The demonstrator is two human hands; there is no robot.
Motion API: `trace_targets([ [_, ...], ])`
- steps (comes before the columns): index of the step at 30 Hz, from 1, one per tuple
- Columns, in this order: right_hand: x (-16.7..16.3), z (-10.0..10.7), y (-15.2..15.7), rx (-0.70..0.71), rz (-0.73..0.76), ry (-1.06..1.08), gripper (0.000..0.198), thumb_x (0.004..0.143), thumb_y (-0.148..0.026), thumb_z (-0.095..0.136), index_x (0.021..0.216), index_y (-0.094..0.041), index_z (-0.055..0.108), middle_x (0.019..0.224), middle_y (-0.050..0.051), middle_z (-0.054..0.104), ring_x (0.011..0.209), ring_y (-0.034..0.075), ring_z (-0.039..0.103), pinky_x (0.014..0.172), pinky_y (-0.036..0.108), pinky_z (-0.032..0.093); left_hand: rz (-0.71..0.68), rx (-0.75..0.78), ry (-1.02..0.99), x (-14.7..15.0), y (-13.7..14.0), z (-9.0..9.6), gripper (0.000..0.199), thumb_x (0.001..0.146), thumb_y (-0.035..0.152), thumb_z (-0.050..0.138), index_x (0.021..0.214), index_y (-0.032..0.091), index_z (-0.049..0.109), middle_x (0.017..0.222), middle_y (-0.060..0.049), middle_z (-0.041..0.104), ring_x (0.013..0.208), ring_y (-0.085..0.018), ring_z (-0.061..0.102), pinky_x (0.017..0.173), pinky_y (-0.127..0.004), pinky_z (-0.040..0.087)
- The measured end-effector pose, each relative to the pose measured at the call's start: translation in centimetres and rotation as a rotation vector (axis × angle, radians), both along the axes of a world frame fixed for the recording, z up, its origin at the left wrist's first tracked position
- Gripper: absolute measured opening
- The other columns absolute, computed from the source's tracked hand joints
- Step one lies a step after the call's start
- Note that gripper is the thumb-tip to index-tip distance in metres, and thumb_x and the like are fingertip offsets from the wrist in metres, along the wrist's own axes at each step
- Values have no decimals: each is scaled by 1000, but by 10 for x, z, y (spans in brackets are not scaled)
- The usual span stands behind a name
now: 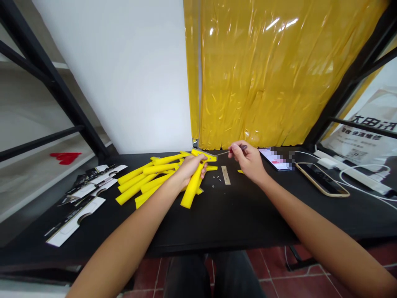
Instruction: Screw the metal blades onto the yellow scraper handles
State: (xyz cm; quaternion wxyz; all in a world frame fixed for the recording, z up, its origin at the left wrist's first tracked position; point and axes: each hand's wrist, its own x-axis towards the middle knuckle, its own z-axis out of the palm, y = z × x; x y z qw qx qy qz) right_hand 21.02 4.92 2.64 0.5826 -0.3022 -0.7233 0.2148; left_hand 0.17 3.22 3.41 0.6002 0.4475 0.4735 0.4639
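My left hand (pixel 191 167) is closed round a yellow T-shaped scraper (pixel 194 186), its handle slanting down towards me and its flat head angled to the right. Pinched in my right hand (pixel 246 159) is a screwdriver (pixel 243 147) with a dark handle. Its thin shaft points left to the end of the scraper's head; whether the tip touches a screw there cannot be made out. Beside the scraper lie a narrow beige strip (pixel 226 175) and several tiny screws and nuts (pixel 218 179). A pile of similar yellow scrapers (pixel 136 185) rests under and left of my left forearm.
Black-and-white card sleeves (pixel 76 221) lie at the left of the black table (pixel 235 223). A lit phone (pixel 276 159), a phone in a beige case (pixel 322 179), white cables and a power strip (pixel 356 173) are on the right. A yellow plastic curtain (pixel 279 74) hangs behind.
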Motion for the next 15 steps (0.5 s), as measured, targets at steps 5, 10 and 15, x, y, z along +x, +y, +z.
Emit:
trace_targets([
  [5, -2, -3, 1, -39, 28, -16, 30, 100, -47, 53, 91, -20, 64, 74, 2, 66, 64, 13, 56, 62, 28, 42, -19, 9, -11, -2, 3, -3, 15, 81, 21, 60, 68, 17, 53, 58, 0, 54, 40, -8, 44, 34, -22, 35],
  [10, -2, -3, 2, -67, 51, -38, 32, 100, -48, 52, 90, -20, 63, 75, 2, 66, 65, 14, 56, 63, 28, 42, -29, 11, 4, -3, 3, -3, 14, 80, 22, 61, 69, 17, 55, 58, 0, 54, 40, -9, 44, 34, -23, 35],
  [15, 0, -2, 1, -65, 48, -42, 32, 99, -49, 52, 90, -20, 63, 75, 2, 66, 65, 14, 56, 64, 29, 42, -15, 16, 36, -2, 1, -1, 19, 82, 21, 60, 65, 17, 53, 56, 0, 53, 39, -8, 44, 35, -22, 35],
])
